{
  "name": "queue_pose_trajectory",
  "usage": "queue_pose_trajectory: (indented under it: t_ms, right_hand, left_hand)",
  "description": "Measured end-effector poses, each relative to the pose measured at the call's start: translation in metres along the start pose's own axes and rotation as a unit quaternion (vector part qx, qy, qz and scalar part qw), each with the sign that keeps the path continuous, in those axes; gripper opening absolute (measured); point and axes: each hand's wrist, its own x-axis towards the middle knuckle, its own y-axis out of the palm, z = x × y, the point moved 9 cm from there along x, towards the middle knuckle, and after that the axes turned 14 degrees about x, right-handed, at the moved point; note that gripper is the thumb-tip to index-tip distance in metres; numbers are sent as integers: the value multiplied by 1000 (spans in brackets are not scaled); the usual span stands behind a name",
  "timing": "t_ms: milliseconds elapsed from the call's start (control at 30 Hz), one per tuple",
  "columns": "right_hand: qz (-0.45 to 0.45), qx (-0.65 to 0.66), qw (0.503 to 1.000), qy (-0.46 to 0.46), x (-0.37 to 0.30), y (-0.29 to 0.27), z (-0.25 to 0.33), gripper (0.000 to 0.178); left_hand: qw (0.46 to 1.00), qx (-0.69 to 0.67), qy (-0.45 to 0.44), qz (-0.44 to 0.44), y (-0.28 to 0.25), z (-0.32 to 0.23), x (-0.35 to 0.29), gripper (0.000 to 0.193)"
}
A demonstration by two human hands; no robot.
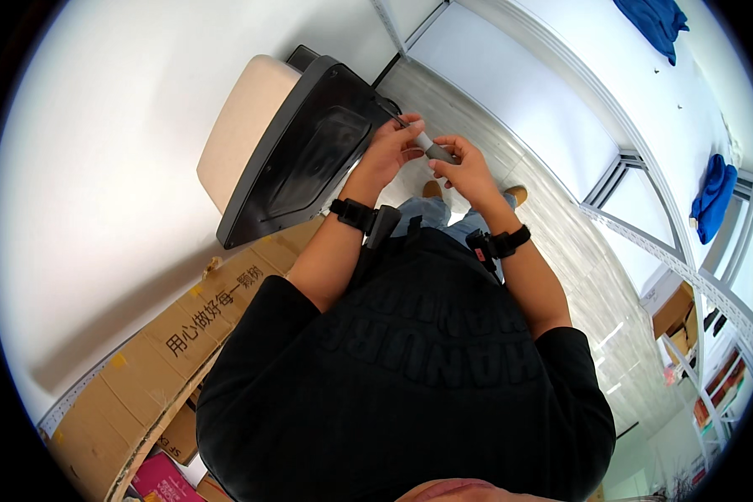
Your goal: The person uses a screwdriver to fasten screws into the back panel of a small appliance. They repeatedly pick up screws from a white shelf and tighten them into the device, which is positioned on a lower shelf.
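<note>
My black shirt [410, 351] fills the foreground as my right hand [463, 170] pinches a grey-handled tool [439, 154] by its handle, fingers closed, beside the dark face of a cream-and-black case [305, 163]. My left hand [386, 152] curls at the tool's front end; whether it grips, I cannot tell.

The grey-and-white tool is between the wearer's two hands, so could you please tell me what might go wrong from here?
The right hand holds the grey-and-white tool by its handle, with the left hand close to its thin shaft; a slip might nick those fingers. The black-and-beige unit is right beside the left hand, so a stray tip could scratch its glossy black face.
</note>
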Motion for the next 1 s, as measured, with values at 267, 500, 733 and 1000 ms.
queue_pose_trajectory:
  t_ms: [267, 500, 733, 1000]
  right_hand:
    - [29, 150, 984, 93, -9, 5, 2, 37]
    - [17, -1, 1000, 12, -1, -2, -3, 38]
    - [0, -5, 1000, 8, -5, 3, 4, 38]
    - [26, 44, 995, 82, -4, 4, -11, 37]
  left_hand:
    - [998, -20, 56, 24, 0, -8, -6, 37]
    - [999, -23, 32, 22, 4, -7, -5, 39]
    - [998, 54, 38, 2, 0, -7, 1, 43]
    - [999, 23, 40, 4, 2, -14, -4, 47]
